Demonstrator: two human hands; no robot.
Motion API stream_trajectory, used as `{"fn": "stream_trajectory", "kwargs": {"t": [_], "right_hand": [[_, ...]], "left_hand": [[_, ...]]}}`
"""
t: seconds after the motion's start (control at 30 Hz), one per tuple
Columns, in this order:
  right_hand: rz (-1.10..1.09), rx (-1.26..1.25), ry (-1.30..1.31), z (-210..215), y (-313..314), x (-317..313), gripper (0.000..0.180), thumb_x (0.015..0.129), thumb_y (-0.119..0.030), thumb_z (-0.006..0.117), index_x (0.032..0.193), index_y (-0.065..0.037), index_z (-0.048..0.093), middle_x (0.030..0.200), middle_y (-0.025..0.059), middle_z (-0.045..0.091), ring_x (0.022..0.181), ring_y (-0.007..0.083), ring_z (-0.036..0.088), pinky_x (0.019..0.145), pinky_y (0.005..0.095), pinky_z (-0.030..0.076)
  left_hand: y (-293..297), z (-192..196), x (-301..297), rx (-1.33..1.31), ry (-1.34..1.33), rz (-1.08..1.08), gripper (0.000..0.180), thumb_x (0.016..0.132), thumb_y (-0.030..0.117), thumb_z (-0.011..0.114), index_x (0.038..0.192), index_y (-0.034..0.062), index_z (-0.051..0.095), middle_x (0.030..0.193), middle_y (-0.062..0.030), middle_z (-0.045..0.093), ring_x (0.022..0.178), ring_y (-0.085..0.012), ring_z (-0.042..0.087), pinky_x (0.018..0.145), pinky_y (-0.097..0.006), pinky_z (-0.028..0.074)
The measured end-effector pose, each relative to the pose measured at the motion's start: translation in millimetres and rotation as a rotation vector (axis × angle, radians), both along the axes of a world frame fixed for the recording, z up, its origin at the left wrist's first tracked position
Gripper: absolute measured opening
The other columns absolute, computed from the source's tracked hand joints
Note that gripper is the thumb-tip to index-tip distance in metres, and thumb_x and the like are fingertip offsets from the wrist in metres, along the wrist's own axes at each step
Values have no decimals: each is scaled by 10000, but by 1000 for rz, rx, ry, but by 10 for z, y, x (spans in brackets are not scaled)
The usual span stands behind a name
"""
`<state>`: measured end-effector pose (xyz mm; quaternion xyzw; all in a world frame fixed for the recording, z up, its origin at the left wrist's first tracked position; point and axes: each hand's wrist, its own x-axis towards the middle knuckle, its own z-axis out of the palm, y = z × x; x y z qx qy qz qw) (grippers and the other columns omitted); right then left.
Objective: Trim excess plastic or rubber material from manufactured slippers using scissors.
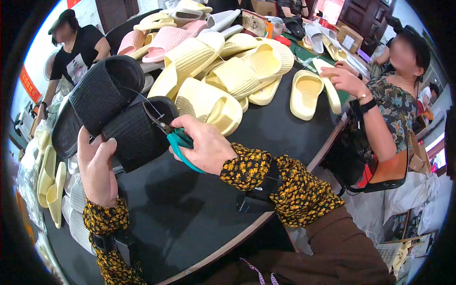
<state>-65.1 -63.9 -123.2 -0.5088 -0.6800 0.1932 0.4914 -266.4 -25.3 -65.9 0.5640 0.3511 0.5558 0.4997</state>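
A pair of black slide slippers point(133, 137) is raised above the dark table, gripped by my left hand point(97, 164) with the thumb on one slipper's strap. My right hand point(202, 145) is closed around the teal handles of small scissors point(179, 142). Their blades reach into the opening of the nearer slipper, by a thin clear tag fastener point(153, 108) that runs between the two slippers. Whether the blades touch the fastener, I cannot tell.
Pale yellow slippers point(209, 104) are heaped behind, with pink slippers point(164, 43) among them. Grey slippers point(78, 216) lie by my left forearm. A person point(387, 102) at the right handles a yellow slipper point(327, 85); another person point(78, 45) stands at the far left. The table edge point(228, 244) curves in front of me.
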Motion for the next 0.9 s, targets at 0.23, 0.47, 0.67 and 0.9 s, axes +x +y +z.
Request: {"fn": "stream_trajectory", "kwargs": {"t": [0.23, 0.47, 0.67, 0.9], "right_hand": [[-36, -45, 85, 29, -5, -15, 335, 769, -113, 645, 1051, -14, 493, 709, 75, 622, 649, 153, 625, 625, 292, 490], [-60, -135, 27, 74, -17, -15, 382, 738, -144, 681, 1057, -37, 501, 754, 92, 620, 689, 161, 622, 650, 294, 495], [-43, -152, -49, 77, -36, -8, 381, 729, -172, 690, 1045, -63, 506, 767, 103, 620, 698, 193, 636, 642, 304, 497], [-64, -106, -87, 60, -43, -17, 383, 726, -170, 692, 1043, -61, 505, 773, 113, 620, 704, 210, 640, 638, 311, 499]], "left_hand": [[-7, -19, -16, -44, 12, -45, 564, 736, -54, 466, 1287, -24, 349, 1111, -123, 549, 941, -156, 526, 852, -254, 393], [19, -49, -20, -30, 5, -29, 503, 755, -23, 489, 1251, -18, 403, 1017, -70, 575, 880, -125, 527, 797, -244, 398], [74, -158, -53, -92, -110, -49, 226, 880, 84, 544, 1104, 56, 529, 957, 4, 584, 800, -79, 535, 705, -211, 431], [98, -238, -35, -173, -254, -39, 112, 896, 118, 535, 1000, 80, 525, 874, 40, 529, 726, -40, 465, 614, -196, 371]]}}
